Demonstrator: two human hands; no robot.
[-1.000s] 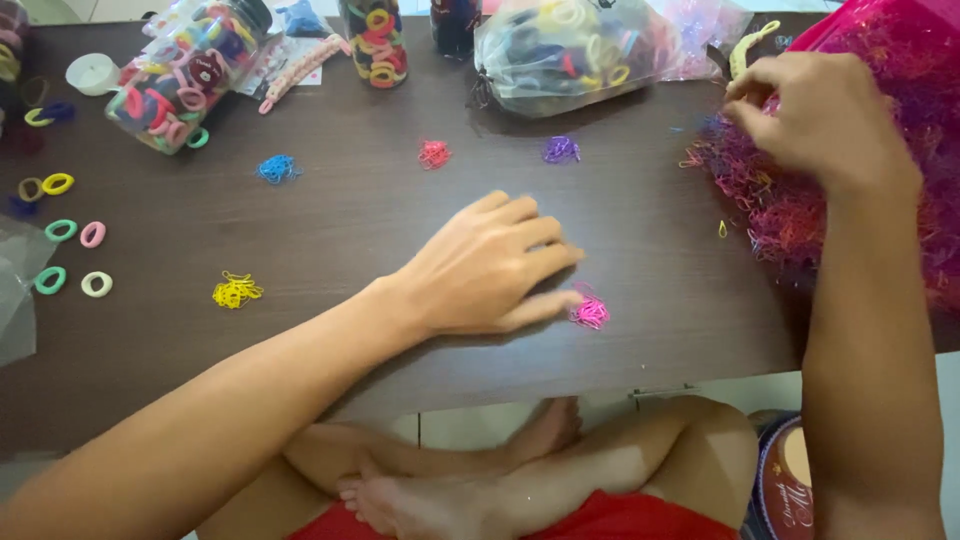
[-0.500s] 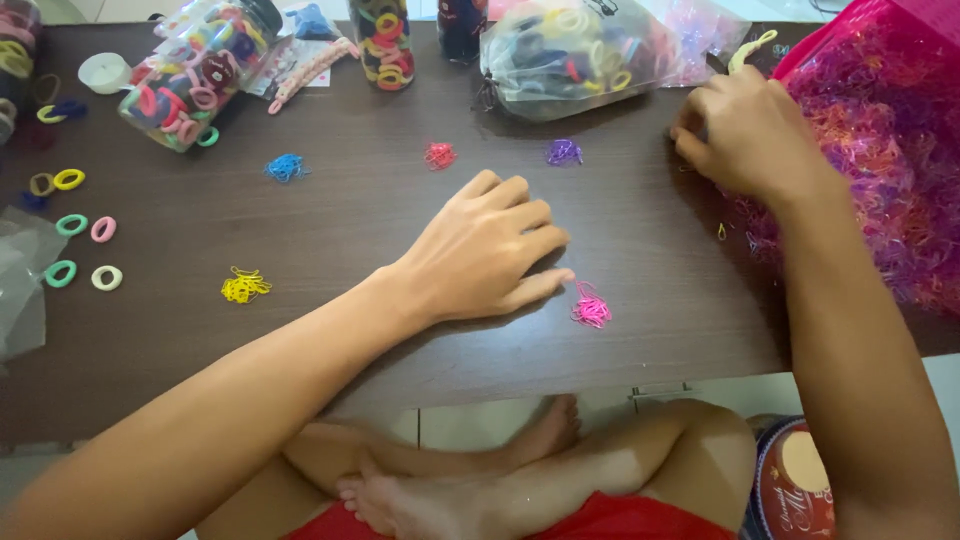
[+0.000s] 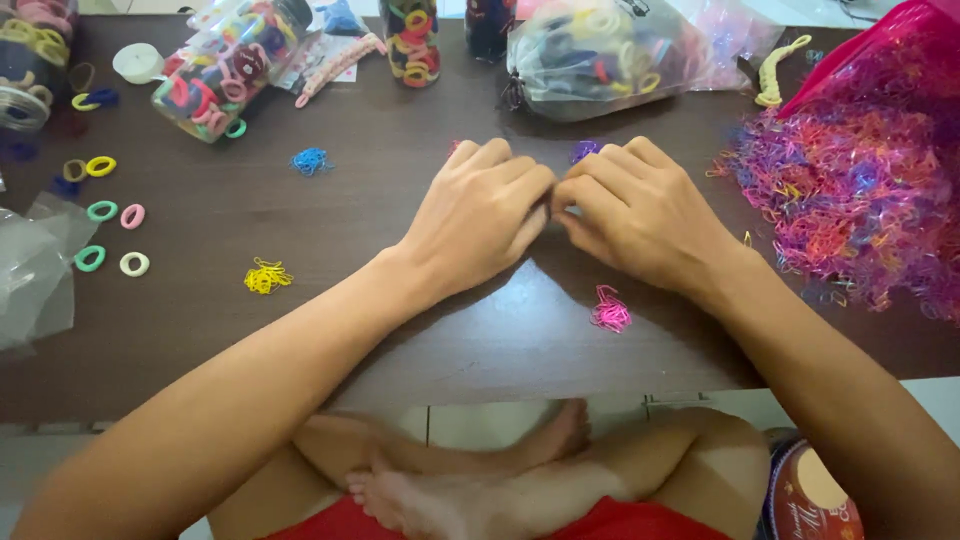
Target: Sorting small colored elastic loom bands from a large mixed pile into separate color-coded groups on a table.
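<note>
My left hand (image 3: 480, 215) and my right hand (image 3: 640, 215) meet at the middle of the dark wooden table (image 3: 350, 300). Their curled fingertips touch each other. What lies between the fingertips is hidden. A small pink bunch of tiny elastic bands (image 3: 611, 310) lies just below my right hand. A purple bunch (image 3: 583, 150) peeks out behind my right knuckles. A big heap of tiny pink, purple and orange elastics (image 3: 850, 190) spreads to the right of my right hand.
A yellow bunch (image 3: 266, 277) and a blue bunch (image 3: 311, 160) lie to the left. Loose hair rings (image 3: 100, 210), a clear bag (image 3: 35, 275), a tipped jar (image 3: 235, 65), an upright jar (image 3: 412, 40) and a full bag of hair ties (image 3: 600, 50) line the left and far edges.
My right hand has come from the elastic heap at the right to the table's middle. My left hand has moved up from the pink bunch to meet it.
</note>
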